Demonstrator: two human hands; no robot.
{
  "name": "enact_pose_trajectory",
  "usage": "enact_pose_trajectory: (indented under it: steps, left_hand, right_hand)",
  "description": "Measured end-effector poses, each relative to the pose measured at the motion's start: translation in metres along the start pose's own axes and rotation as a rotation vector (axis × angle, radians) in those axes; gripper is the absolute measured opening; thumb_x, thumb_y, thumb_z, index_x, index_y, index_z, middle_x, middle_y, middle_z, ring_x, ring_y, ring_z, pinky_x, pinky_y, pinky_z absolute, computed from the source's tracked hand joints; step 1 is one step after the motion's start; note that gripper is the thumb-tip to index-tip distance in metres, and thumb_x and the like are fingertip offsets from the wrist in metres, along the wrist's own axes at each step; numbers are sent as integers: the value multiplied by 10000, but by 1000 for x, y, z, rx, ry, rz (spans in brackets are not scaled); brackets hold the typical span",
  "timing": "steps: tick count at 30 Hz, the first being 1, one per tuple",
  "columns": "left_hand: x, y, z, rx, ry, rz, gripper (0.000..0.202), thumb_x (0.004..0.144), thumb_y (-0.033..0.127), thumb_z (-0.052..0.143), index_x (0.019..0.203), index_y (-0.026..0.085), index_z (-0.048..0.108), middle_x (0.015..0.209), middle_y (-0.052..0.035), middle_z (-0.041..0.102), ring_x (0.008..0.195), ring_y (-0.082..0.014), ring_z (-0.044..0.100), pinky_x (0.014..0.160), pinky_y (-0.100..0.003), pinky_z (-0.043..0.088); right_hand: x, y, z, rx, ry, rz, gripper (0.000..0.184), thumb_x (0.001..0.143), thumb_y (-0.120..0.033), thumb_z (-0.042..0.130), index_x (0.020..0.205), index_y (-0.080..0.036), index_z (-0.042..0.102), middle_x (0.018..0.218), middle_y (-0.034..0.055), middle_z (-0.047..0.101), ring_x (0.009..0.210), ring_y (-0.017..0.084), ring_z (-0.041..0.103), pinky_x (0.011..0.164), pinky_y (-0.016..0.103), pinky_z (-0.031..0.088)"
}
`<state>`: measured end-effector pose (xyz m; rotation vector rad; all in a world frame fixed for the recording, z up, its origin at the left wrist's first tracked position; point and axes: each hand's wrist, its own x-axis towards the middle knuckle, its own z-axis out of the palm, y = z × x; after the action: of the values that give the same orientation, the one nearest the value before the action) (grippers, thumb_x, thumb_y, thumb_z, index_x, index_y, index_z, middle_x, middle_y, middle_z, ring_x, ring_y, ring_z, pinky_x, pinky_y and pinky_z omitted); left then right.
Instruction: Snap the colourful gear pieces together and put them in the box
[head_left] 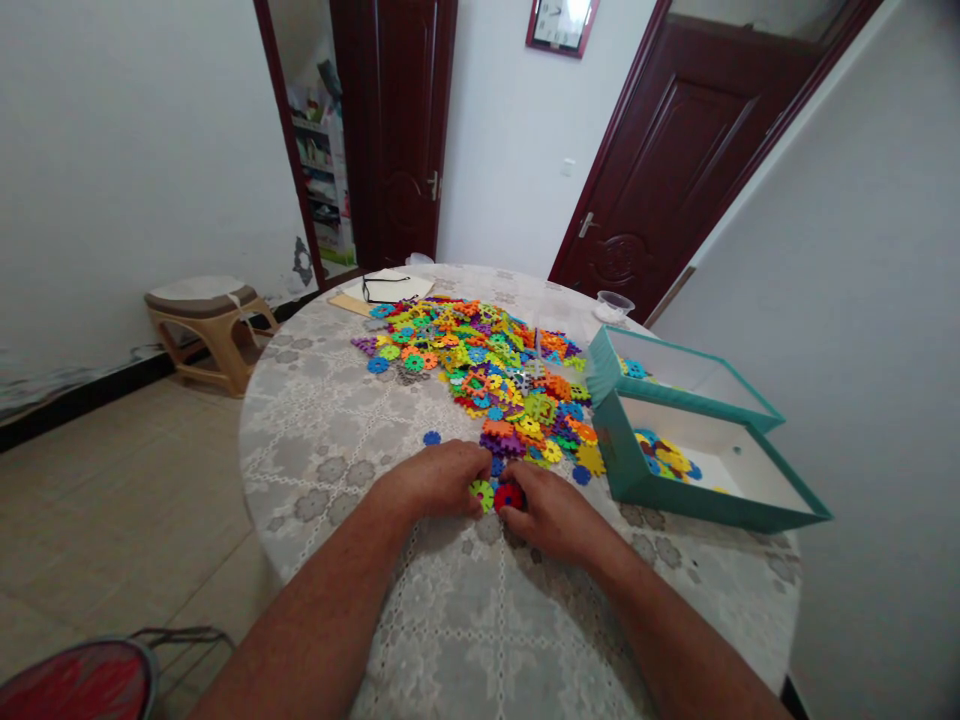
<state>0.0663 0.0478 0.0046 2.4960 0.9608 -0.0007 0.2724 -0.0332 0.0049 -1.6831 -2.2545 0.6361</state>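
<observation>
Left hand (437, 478) and right hand (551, 512) drawn together at the near side of the table, fingers curled inward rather than spread; left fingertips (471, 478) pressed on a green snowflake-shaped plastic disc (482, 495), right fingers (523, 490) pinching a red plastic disc (508, 497) just to its right, the two discs touching edge to edge between the hands, any interlock hidden by the fingers; both discs round, so no long axis to tell; a blue disc (496, 466) just beyond them on the far side, about equally near both hands. Farther out on the lace-patterned tablecloth (322, 440), a lone blue disc (431, 437) just far of the left hand, a broad heap of multicoloured discs (480, 375) beyond, a near teal box (622, 470) and a far teal box (606, 365) at right, each holding a few discs, and spectacles (367, 290) on a sheet of paper (409, 285) near the far edge
</observation>
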Motion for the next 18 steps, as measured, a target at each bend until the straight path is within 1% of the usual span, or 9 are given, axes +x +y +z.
enact_pose_trajectory:
  steps: [4, 9, 14, 18]
  left_hand:
    - [-1, 1, -2, 10, 2, -14, 339, 724, 334, 811, 1036, 259, 699, 1078, -56, 726, 981, -263, 657, 794, -313, 467]
    - [-2, 2, -3, 27, -4, -26, 349, 732, 360, 819, 1040, 265, 687, 1101, -45, 726, 991, -257, 657, 773, -307, 465]
    - [-2, 1, -3, 42, -6, -14, 350, 735, 359, 821, 1045, 272, 681, 1100, -38, 723, 981, -243, 653, 782, -303, 463]
    - [-2, 1, -3, 28, -16, -4, 348, 747, 359, 803, 1066, 282, 690, 1106, -48, 727, 1012, -265, 652, 804, -319, 468]
  right_hand:
    - [1, 4, 1, 4, 9, -2, 195, 867, -256, 664, 1046, -207, 604, 1044, 59, 654, 916, 213, 588, 763, 293, 380]
    - [2, 8, 4, 49, 48, -6, 192, 842, -236, 684, 994, -211, 569, 1006, 37, 629, 875, 192, 561, 730, 282, 359]
    - [2, 8, 5, 156, 44, -49, 224, 812, -184, 690, 987, -224, 557, 938, -4, 631, 827, 169, 551, 698, 266, 348]
    - [1, 7, 3, 275, 29, -92, 259, 830, -140, 648, 1065, -232, 588, 942, -19, 652, 848, 163, 583, 713, 260, 371]
